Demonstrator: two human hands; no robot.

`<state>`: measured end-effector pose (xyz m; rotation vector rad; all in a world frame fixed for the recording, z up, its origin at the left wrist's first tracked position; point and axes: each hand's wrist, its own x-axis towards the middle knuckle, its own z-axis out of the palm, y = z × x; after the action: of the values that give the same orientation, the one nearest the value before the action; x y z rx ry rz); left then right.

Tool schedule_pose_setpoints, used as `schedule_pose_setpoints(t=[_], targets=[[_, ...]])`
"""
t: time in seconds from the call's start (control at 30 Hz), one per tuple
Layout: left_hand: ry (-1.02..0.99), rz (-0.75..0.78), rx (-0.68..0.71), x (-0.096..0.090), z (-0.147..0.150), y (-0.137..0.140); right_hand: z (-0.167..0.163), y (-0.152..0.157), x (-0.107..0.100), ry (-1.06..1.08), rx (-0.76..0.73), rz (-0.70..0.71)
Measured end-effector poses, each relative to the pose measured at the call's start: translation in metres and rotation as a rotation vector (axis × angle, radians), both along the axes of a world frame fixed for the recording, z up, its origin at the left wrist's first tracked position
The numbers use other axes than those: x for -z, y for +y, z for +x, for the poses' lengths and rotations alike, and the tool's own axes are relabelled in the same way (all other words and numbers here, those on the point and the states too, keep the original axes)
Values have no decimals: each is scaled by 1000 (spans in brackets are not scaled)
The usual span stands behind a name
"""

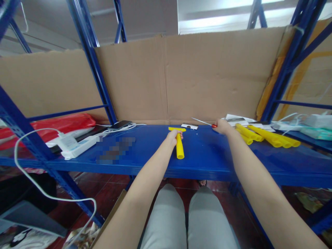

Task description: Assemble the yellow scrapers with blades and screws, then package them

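Observation:
My left hand [174,137] is closed round a yellow T-shaped scraper [180,148] near its crosspiece. The scraper's round, tube-like handle points toward me over the blue shelf top [153,152]. Farther right, my right hand [221,127] grips a screwdriver [203,122] by its red handle. Its long metal shaft points left and slightly up, apart from the scraper. Between the hands, close to the back, lies a small white card-like piece [190,126] with a dark spot.
Several yellow tubes [267,135] lie at right beside white papers [240,120]. On the left are a white power strip [80,147], a dark phone [121,124] and a red bag [64,124]. Cardboard [207,76] walls the back; blue posts [94,65] stand at both sides.

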<state>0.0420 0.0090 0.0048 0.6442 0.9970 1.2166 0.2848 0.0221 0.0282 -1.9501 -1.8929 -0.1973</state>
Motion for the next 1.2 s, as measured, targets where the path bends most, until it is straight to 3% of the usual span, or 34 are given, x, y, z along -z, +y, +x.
schedule_pose_setpoints(t=[0.6,1.2], targets=[[22,-10,-217,2,-10,11,-2,-3,-4,6,-209,183],[75,27,-209,0,-6,2,-1,-1,-1,9,-249,163]])
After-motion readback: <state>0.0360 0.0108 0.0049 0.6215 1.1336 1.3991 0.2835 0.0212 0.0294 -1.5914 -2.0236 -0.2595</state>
